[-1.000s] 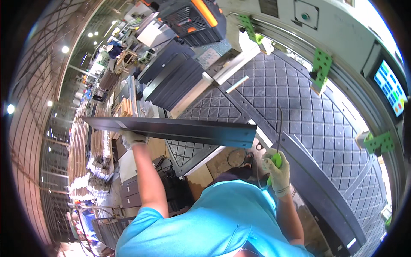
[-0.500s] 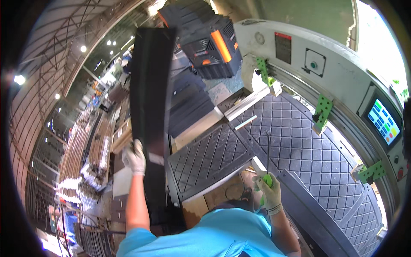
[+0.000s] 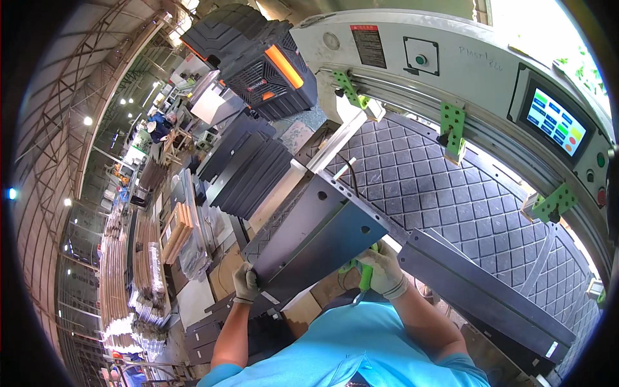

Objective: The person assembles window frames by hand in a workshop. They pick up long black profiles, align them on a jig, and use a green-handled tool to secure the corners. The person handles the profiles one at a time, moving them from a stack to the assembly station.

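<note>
My gloved left hand is closed on the left end of a long dark panel with holes near its far end. The panel lies slanting across the black quilted work surface in front of me. In my gloved right hand is a green-handled hand tool, its grey tip pointing down toward me. That hand is close beside the panel's right end; whether it touches the panel I cannot tell. Another dark flat panel rests on the surface to the right.
A grey machine beam with green clamp brackets and a lit touchscreen spans the far right. Stacked dark panels and a black-and-orange case stand at the far left. Bundled long strips lie farther left.
My left hand has swung the long panel from upright on the left down onto the work surface. My right hand, still holding the green-handled tool, has moved left toward the panel. The view has shifted.
</note>
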Available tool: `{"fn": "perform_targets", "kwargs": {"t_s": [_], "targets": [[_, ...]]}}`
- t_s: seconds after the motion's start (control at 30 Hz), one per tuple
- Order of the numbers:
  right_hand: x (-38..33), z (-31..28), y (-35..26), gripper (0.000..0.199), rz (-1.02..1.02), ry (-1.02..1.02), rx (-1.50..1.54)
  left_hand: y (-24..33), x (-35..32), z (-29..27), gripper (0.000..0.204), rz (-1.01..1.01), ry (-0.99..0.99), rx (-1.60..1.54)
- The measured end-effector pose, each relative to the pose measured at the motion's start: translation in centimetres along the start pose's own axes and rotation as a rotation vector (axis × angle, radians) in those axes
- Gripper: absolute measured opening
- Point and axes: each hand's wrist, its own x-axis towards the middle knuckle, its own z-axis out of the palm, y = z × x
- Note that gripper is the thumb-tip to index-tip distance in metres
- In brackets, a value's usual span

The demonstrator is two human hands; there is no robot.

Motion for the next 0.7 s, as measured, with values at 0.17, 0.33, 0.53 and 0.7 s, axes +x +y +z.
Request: {"fn": "perform_targets", "kwargs": {"t_s": [0.17,0.33,0.53,0.7], "targets": [[-0.1,-0.9,-0.2,0.031,-0.024,0.083,-0.079,1.0,1.2,0.6,0.07,0.03,-0.075,0.07],[-0.1,-2.0,-0.1,0.039,-0.072,0.253,-0.055,-0.2,1.6,1.9,0.057,0.007,-0.139,0.151],[-0.6,-4.0,-1.0,0.044,-0.153,0.457,-0.11,-2.6,4.0,5.9,0.051,-0.016,-0.211,0.239],[-0.2,-4.0,-2.1,0.036,-0.196,0.491,-0.379,-5.2,7.1,9.5,0.054,-0.04,-0.285,0.222]]}}
